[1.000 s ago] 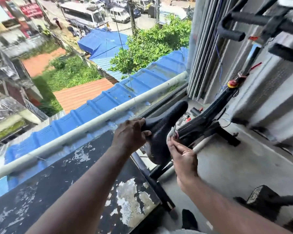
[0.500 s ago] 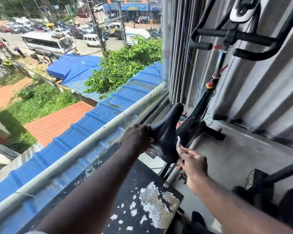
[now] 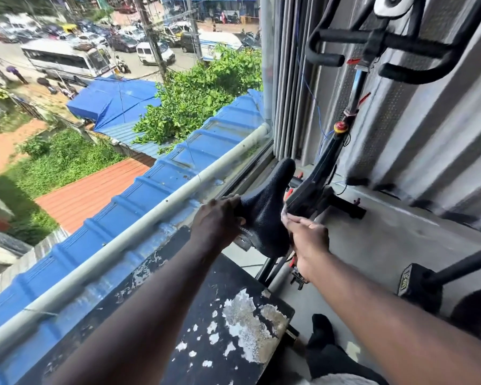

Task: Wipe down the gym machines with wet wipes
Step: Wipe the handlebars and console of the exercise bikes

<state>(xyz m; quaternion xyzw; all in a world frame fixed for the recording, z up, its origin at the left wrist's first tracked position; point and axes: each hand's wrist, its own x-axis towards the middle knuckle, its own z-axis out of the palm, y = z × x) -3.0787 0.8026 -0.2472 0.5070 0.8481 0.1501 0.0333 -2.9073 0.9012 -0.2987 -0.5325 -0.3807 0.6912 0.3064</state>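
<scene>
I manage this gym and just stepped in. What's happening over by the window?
A person is wiping down an exercise bike beside the window. Their left hand grips the left edge of the black saddle to steady it, while the right hand presses a white wipe against the saddle's right side. Neither hand is on the handlebars ahead.

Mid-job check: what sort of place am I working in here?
Most likely an upper-floor gym by a large window: an exercise bike's saddle and handlebars stand indoors, while a blue roof and a bus on the street lie below.
</scene>
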